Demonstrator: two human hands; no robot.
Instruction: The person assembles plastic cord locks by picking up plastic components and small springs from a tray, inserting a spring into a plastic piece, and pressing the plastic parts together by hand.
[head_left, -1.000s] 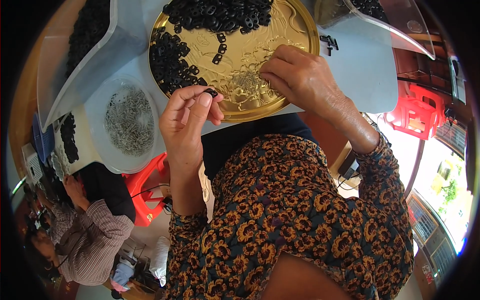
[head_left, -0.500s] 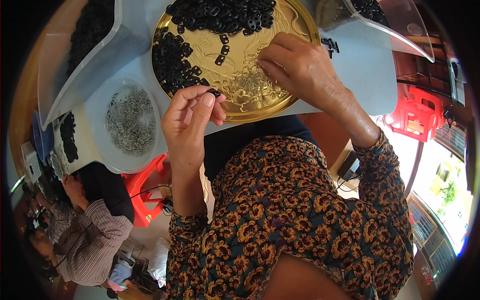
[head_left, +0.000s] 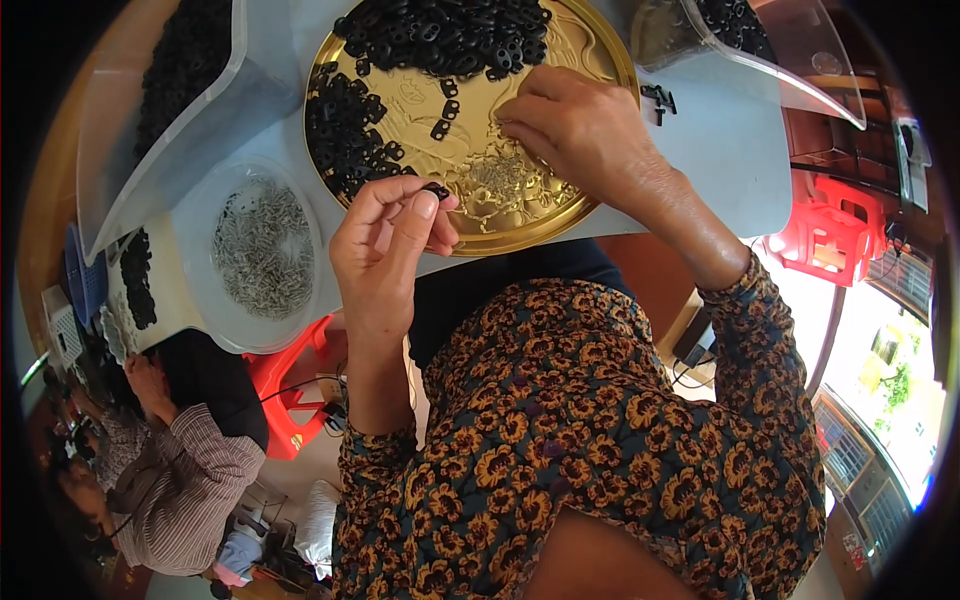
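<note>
My left hand (head_left: pixel 390 235) pinches a small black plastic part (head_left: pixel 435 189) between thumb and fingertips, over the near left rim of a round gold tray (head_left: pixel 480 240). My right hand (head_left: pixel 590 125) is over the tray's right side, its fingertips drawn together; whatever may be between them is too small or hidden to tell. Just below and left of those fingertips lies a loose scatter of tiny silvery metal pieces (head_left: pixel 497 175). Black two-holed parts (head_left: pixel 440 35) are heaped at the tray's far side, with smaller black parts (head_left: pixel 350 130) at its left and a few (head_left: pixel 440 128) in a short line at the middle.
A clear tub of metal pins (head_left: pixel 262 250) stands left of the tray. Clear bins with black parts flank it at far left (head_left: pixel 230 90) and far right (head_left: pixel 720 30). Several black pieces (head_left: pixel 658 100) lie right of the tray. A co-worker in a striped shirt (head_left: pixel 190 470) sits at lower left.
My right hand has shifted slightly left over the tray, fingertips still together. My left hand keeps its pinch on the black part and has moved only a little.
</note>
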